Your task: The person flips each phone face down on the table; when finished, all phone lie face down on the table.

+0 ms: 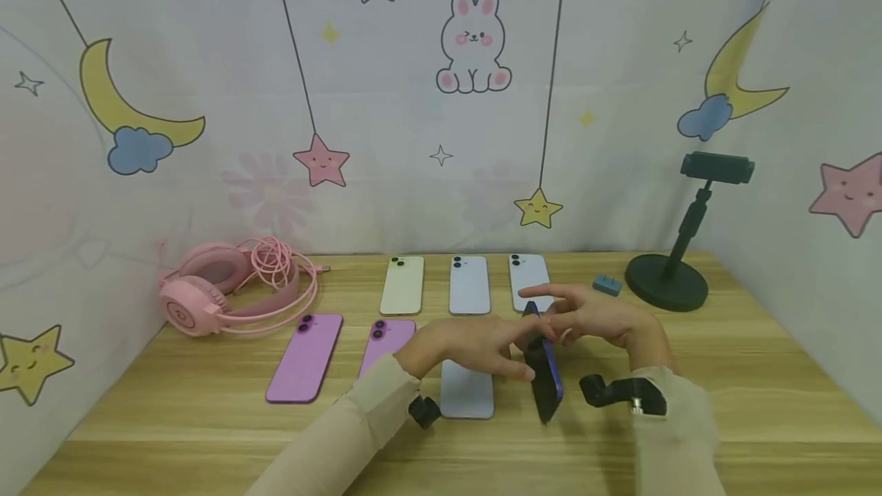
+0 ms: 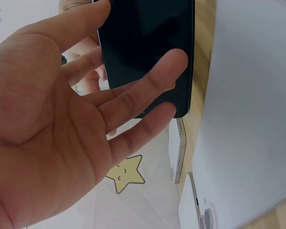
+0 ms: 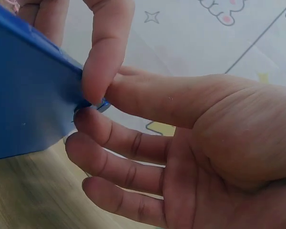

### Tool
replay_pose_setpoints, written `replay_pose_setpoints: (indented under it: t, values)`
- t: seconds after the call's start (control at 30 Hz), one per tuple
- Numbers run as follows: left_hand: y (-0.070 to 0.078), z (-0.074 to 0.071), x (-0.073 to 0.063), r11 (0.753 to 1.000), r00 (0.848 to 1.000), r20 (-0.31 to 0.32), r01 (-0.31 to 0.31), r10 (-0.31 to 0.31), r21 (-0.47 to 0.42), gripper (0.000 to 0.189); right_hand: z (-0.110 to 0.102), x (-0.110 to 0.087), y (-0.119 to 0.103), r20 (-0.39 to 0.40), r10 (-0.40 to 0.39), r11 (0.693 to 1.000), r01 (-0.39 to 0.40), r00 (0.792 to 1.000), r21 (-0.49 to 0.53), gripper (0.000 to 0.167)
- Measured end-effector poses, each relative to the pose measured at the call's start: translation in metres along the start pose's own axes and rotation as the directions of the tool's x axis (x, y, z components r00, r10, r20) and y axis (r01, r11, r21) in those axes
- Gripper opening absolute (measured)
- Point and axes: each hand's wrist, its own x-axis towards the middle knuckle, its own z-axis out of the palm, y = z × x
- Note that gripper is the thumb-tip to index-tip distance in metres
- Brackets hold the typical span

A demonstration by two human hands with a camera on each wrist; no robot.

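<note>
A blue smartphone [image 1: 549, 377] with a dark screen stands tilted on its edge on the table between both hands. My left hand [image 1: 482, 347] holds it from the screen side, with some fingers stretched in front of the dark screen [image 2: 143, 43]. At the phone's upper corner, my right hand [image 1: 592, 316] pinches with thumb and fingertips. In the right wrist view the phone's blue back [image 3: 28, 95] shows beside the right hand's curled fingers [image 3: 128, 167]; overlapping fingers partly hide the corner. Below the left hand lies a pale blue phone [image 1: 467, 396], partly covered.
At the back lie a pale yellow phone [image 1: 403, 285], a light blue phone [image 1: 469, 285] and a white phone [image 1: 527, 270]. Two purple phones [image 1: 305, 358] are at left, near pink headphones [image 1: 196, 301]. A small plug adapter [image 1: 607, 285] sits by a black stand [image 1: 667, 285].
</note>
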Motion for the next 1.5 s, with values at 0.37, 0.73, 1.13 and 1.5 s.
replay_pose_setpoints:
  t: [0.37,0.73,1.13,1.5]
  values:
    - [-0.002,0.000,0.000,1.000,0.998,-0.058,-0.017,0.017,0.005,0.042,0.005,0.003,0.002,0.012,0.123,0.991,-0.124,0.992,0.048,0.075]
    - [-0.004,-0.003,-0.001,0.999,0.997,-0.071,0.008,-0.005,0.032,0.039,0.009,0.003,0.008,0.050,0.160,0.983,-0.164,0.986,0.084,0.073]
    - [-0.007,-0.010,-0.005,1.000,0.999,-0.050,0.010,-0.010,0.019,0.041,0.009,0.004,0.009,0.059,0.192,0.978,-0.196,0.980,0.069,0.076]
    - [-0.009,-0.008,-0.004,1.000,0.999,-0.031,0.012,-0.012,0.023,0.042,0.007,0.000,0.007,0.033,0.219,0.973,-0.221,0.975,0.071,0.070]
